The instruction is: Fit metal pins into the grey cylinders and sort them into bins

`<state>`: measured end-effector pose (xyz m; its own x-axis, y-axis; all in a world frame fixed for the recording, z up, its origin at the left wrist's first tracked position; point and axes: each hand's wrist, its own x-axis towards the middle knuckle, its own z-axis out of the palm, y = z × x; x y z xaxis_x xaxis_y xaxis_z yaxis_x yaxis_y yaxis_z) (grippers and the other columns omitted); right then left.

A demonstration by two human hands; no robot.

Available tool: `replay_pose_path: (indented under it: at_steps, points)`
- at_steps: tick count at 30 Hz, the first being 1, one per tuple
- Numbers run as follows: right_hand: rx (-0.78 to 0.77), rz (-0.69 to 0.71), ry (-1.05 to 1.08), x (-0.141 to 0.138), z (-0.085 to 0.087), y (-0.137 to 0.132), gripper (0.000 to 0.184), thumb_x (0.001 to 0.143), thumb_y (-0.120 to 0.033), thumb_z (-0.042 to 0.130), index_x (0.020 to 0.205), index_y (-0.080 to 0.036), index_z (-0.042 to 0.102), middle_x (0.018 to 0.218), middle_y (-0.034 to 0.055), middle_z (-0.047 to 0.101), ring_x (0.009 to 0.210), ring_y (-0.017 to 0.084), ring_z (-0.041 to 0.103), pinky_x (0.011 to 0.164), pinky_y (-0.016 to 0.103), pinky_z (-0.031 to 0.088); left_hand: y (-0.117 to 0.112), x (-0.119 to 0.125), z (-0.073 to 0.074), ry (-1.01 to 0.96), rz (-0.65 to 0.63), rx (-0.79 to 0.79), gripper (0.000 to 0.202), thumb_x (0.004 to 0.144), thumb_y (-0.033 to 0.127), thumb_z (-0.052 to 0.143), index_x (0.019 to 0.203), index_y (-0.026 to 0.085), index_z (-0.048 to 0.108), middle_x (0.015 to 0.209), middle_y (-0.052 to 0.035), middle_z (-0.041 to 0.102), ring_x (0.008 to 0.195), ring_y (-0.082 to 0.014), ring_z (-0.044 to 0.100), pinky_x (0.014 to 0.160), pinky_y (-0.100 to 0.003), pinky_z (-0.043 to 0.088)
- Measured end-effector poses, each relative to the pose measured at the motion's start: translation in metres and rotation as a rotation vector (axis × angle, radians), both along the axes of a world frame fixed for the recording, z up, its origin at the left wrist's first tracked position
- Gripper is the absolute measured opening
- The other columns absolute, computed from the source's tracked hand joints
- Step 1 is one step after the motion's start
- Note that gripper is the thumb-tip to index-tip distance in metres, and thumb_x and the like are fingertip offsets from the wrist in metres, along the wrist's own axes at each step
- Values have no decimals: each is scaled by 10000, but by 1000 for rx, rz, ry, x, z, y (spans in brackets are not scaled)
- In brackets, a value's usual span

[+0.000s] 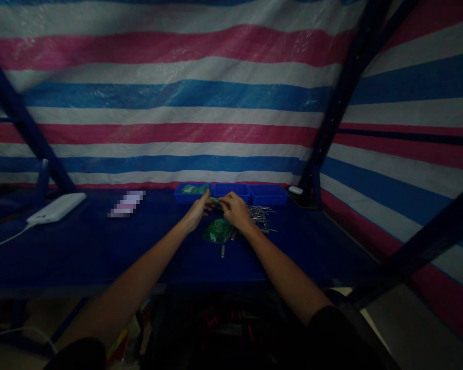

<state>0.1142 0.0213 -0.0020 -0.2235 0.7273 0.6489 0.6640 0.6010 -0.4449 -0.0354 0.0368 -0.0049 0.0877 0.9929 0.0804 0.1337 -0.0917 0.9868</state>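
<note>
My left hand [196,211] and my right hand [235,209] meet over the middle of the blue table, fingers closed. Between their fingertips is a small greenish plastic bag [213,199], mostly covered by the fingers. Just below the hands lies another green plastic bag [217,230] with small things inside that I cannot make out. Several short metal cylinders [223,251] lie beside it. A loose heap of thin metal rods [263,216] spreads out to the right of my right hand, partly behind the wrist.
Behind the hands stand three blue bins in a row: the left bin [180,197] holds green bags, beside the middle bin [244,193] and right bin [270,195]. A white power bank [59,208] with a cable and a blurred flat item [127,204] lie left. A white case [295,190] sits right.
</note>
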Motion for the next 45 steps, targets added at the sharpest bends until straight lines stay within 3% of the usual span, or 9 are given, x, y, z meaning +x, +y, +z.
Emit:
replay_pose_path:
  at_steps: [4, 8, 10, 12, 17, 25, 31, 39, 45]
  points:
    - [10, 49, -16, -4, -5, 1, 278, 773, -112, 480, 943, -226, 668, 942, 48, 503, 880, 151, 510, 805, 260, 414, 11, -6, 3, 54, 97, 49, 301, 680, 408, 570, 813, 140, 601, 695, -27, 620, 547, -114, 534, 469, -202, 328]
    - [1, -8, 86, -4, -5, 3, 220, 740, -142, 548, 918, -195, 666, 936, 52, 464, 916, 167, 486, 870, 298, 401, 36, -10, 23, 450, 365, 300, 247, 708, 337, 550, 854, 147, 612, 791, -52, 665, 697, -162, 607, 591, -229, 413]
    - [1, -23, 109, -2, -3, 3, 199, 741, -154, 553, 902, -187, 666, 907, 49, 456, 913, 171, 481, 868, 305, 401, 52, -11, 36, 664, 490, 332, 250, 718, 331, 544, 882, 156, 618, 844, -70, 679, 797, -195, 620, 664, -251, 430]
    - [-7, -35, 116, -1, -2, 4, 188, 745, -164, 552, 893, -191, 665, 880, 43, 454, 894, 170, 481, 857, 307, 403, 65, -10, 45, 823, 529, 303, 252, 727, 331, 529, 884, 157, 624, 884, -96, 682, 864, -225, 619, 706, -273, 439]
    - [-29, -45, 95, -2, -3, 4, 167, 740, -175, 563, 870, -188, 666, 853, 39, 458, 868, 171, 477, 841, 312, 399, 73, 1, 52, 1054, 476, 219, 316, 710, 308, 527, 955, 132, 620, 972, -166, 658, 949, -281, 599, 740, -314, 454]
    - [-17, -45, 115, -5, 0, 0, 150, 762, -227, 550, 851, -193, 666, 836, 35, 451, 863, 167, 469, 829, 303, 394, 79, -5, 61, 1109, 505, 124, 370, 688, 317, 537, 968, 100, 641, 999, -200, 643, 940, -314, 602, 729, -339, 467]
    - [-26, -56, 107, -6, 0, -1, 164, 777, -242, 528, 850, -191, 665, 832, 36, 448, 860, 166, 466, 824, 303, 387, 77, -6, 45, 1228, 367, 74, 394, 706, 341, 525, 1009, 113, 632, 1050, -192, 630, 981, -316, 585, 751, -349, 472]
    - [-94, -83, 41, -7, -1, -1, 191, 787, -272, 520, 879, -189, 666, 849, 45, 469, 880, 168, 465, 826, 291, 377, 85, 3, 32, 1259, 400, 96, 395, 744, 307, 477, 1051, 101, 615, 1084, -199, 599, 1022, -291, 554, 795, -331, 456]
    - [-265, -44, -230, 1, 7, -3, 300, 797, -393, 504, 961, -197, 661, 923, 82, 534, 929, 194, 480, 843, 306, 363, 84, 2, 26, 1260, 414, 50, 459, 781, 411, 437, 1098, 116, 589, 1268, -205, 446, 1174, -343, 394, 893, -460, 369]
